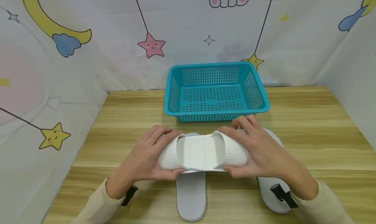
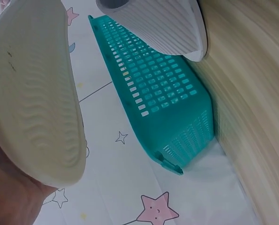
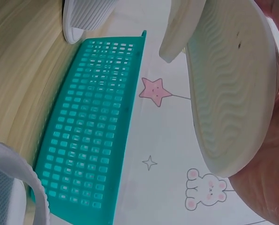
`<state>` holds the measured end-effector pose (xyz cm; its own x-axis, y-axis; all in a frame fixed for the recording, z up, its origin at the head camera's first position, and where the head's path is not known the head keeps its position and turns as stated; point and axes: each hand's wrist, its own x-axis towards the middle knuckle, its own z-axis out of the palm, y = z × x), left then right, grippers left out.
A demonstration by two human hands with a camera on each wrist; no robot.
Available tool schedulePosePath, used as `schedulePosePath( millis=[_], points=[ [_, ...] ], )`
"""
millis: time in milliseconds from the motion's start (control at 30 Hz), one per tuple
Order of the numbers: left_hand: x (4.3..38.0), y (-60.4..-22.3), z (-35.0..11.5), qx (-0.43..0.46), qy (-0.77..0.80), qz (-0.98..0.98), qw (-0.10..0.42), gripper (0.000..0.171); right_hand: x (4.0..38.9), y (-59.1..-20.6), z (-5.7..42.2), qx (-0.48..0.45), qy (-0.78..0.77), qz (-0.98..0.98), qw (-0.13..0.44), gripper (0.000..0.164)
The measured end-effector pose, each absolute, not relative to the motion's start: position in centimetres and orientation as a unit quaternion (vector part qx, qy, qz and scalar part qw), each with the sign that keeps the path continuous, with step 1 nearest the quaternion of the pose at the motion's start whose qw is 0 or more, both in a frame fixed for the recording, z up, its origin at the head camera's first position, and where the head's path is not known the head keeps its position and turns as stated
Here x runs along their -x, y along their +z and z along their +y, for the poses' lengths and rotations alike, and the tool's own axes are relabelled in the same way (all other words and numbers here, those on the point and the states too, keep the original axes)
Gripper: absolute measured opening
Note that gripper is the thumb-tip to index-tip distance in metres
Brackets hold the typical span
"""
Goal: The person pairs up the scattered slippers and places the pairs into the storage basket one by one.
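Note:
Two white slippers with ribbed straps are held up end to end, their heel ends meeting in the middle of the head view. My left hand (image 1: 145, 157) grips the left white slipper (image 1: 168, 157) round its strap, thumb along the near edge. Round the strap of the right white slipper (image 1: 236, 152), my right hand (image 1: 262, 150) has its fingers curled over the top. Both wrist views show a wavy-treaded sole (image 2: 41, 103) beside the holding hand. Below them, a left grey slipper (image 1: 191, 198) and a right grey slipper (image 1: 273, 198) lie on the table, partly hidden by slippers and hands.
Behind the hands stands a blue-green plastic basket (image 1: 217, 114) with perforated walls, holding nothing. It sits at the back of the wooden table (image 1: 126, 119), near a white cloth (image 1: 117, 54) printed with stars and moons. More cloth hangs at both sides.

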<state>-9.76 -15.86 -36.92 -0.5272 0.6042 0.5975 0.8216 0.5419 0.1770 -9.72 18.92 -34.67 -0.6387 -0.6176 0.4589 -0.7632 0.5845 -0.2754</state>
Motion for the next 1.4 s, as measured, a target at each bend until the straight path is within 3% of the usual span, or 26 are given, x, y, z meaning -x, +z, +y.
schedulePosePath(
  millis=[400,1000,1400],
  points=[
    [9.6,-36.8,-15.3,0.435,-0.232,-0.832,0.256,0.083,9.6,-34.4,18.4,-0.405,0.234,-0.869,0.16,0.084],
    [9.3,-36.2,-13.6,0.435,-0.218,-0.842,0.231,0.087,9.3,-34.5,17.6,-0.412,0.247,-0.864,0.15,0.088],
    [9.9,-36.2,-11.2,0.442,-0.235,-0.85,0.166,0.084,9.4,-35.0,17.5,-0.425,0.258,-0.854,0.153,0.066]
  ],
)
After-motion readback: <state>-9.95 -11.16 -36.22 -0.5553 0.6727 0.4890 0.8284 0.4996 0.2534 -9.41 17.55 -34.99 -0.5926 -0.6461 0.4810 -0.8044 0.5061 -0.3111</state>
